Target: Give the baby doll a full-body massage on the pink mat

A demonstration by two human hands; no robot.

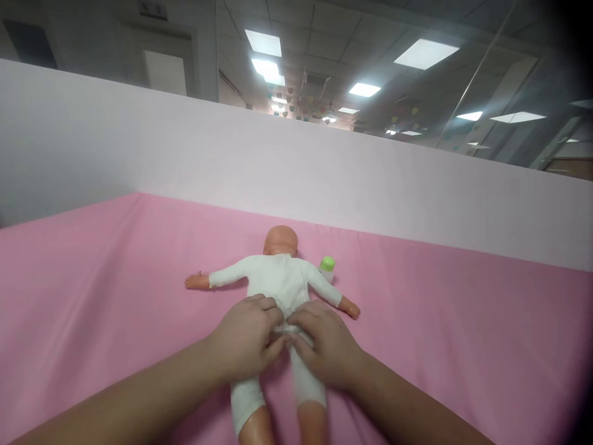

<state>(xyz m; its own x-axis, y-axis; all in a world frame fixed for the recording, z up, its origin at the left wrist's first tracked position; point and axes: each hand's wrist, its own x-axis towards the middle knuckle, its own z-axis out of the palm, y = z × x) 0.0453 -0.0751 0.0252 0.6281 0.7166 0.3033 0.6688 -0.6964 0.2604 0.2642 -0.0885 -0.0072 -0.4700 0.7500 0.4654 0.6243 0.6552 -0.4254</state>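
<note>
A baby doll [283,281] with a bald, skin-toned head and a white cloth body lies flat, arms spread and legs toward me. No face shows on it, only the smooth back of the head. My left hand [250,337] rests at the left of its lower back, fingers bent and closed on the white cloth. From the right, my right hand [327,343] pinches the cloth at the same place, its fingertips nearly meeting the left ones. What exactly lies between the fingertips is hidden. Beside the doll's right-side arm is a small bottle with a green cap [327,264].
A creased pink cover [148,272] spreads under the doll. Behind it rises a long white panel [296,167], which turns a corner at the left. Beyond are a glass pane and a ceiling with lit panels [426,54].
</note>
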